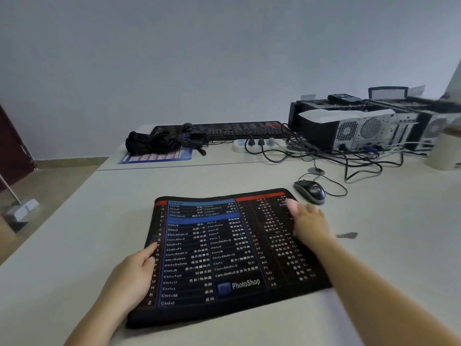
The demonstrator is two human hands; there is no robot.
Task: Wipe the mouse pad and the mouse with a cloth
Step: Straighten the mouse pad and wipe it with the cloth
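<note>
On the pale tabletop (74, 245), close to the person, lies the black mouse pad (224, 255), printed with columns of keyboard shortcuts and the word PhotoShop near its 6 o'clock edge; its far edge at 12 o'clock bows up a little off the surface. Both hands are on it and neither holds anything. The left hand (134, 273) rests at the pad's 9 o'clock edge, fingers loosely curled with the forefinger stretched onto the border. The right hand (306, 223) lies flat and spread toward the pad's 2 o'clock corner, palm down, its fingertips blurred. Just beyond that corner, at about 1 o'clock from the pad and apart from it, sits the black mouse (309, 191), its cable looping away toward 3 o'clock and back to a round grommet (316, 171) in the tabletop. A small grey scrap (347, 235), too blurred to identify as cloth or anything else, lies on the tabletop at 3 o'clock from the right hand. Farther off at 12 o'clock a black keyboard (249, 131) rests on a second, larger dark mat, with a bundle of black cables (152, 143) at its 9 o'clock end sitting over a blue printed pad (157, 157). A white power strip (259, 144) with 3 plugs lies near the keyboard, and toward 2 o'clock stand open computer cases (361, 131) amid tangled leads.
</note>
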